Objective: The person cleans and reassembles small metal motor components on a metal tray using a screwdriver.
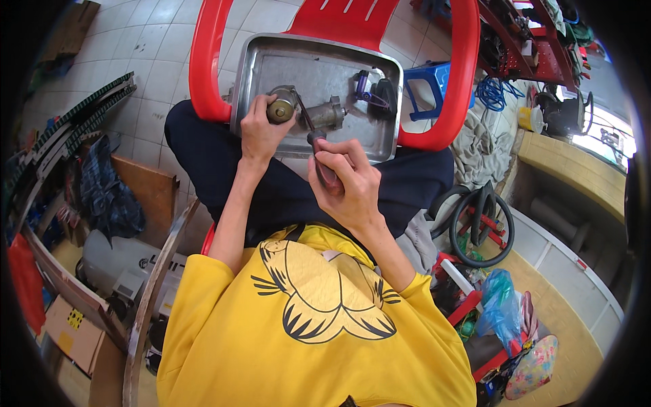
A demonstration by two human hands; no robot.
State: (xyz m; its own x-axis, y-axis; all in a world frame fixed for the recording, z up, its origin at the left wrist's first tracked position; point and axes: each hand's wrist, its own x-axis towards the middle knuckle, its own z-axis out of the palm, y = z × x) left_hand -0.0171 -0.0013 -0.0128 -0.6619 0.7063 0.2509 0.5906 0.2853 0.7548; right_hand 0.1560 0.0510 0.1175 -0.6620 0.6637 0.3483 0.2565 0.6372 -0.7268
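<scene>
A shallow metal tray [271, 54] rests on a red plastic chair in front of me. My left hand [261, 130] is closed around a cylindrical metal motor part [281, 110] with a dull brass-coloured end, at the tray's left side. In my right hand [349, 178] is a screwdriver [328, 173], gripped by its dark reddish handle. Its shaft points up and left, with the tip close beside the motor part; I cannot tell whether they touch. Just right of the shaft lies a grey metal housing [325, 115]. Purple and black parts [374, 93] sit at the tray's right.
The red chair's armrests [444, 122] flank the tray. A blue stool [428, 88] stands right of it, with a blue cable coil [498, 93] beyond. Black hose [498, 224] lies at my right. Wooden strips [152, 298] and a cardboard box [73, 332] are at my left.
</scene>
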